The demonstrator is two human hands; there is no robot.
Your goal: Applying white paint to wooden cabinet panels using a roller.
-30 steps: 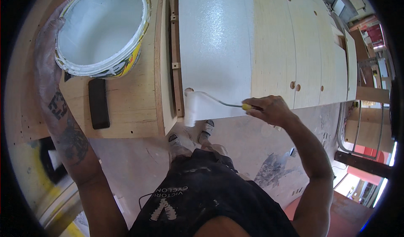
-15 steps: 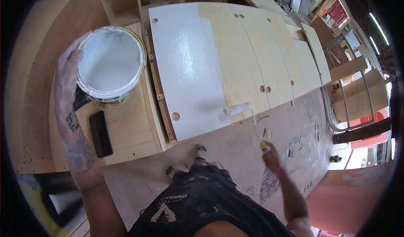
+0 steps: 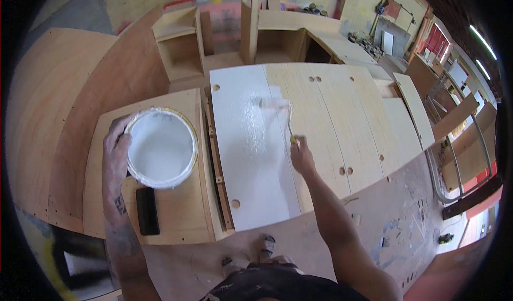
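Observation:
My left hand (image 3: pixel 116 146) grips the left side of a paint bucket (image 3: pixel 162 186), whose inside is coated in white. The bucket is over a light plywood box top (image 3: pixel 181 215), beside a dark phone (image 3: pixel 147 211). In my right hand (image 3: pixel 302 155) is the yellow handle of a paint roller (image 3: pixel 274 103). Its white sleeve lies on the wet white panel (image 3: pixel 230 141), across that panel's right edge near the far end. To the right are several bare plywood panels (image 3: pixel 310 130) with round holes. My left fingertips are partly hidden by the bucket rim.
Open plywood cabinets (image 3: pixel 179 50) stand beyond the panels. A curved wooden partition (image 3: pixel 91 119) rises on the left. Metal-framed furniture (image 3: pixel 470 151) stands at the right, above a dusty floor (image 3: pixel 368 237) with scraps. My feet (image 3: pixel 267 245) are just below the white panel.
The roller in my right hand has moved from the near end of the white panel toward its far end. My left hand still holds the bucket. The whole view has tilted up.

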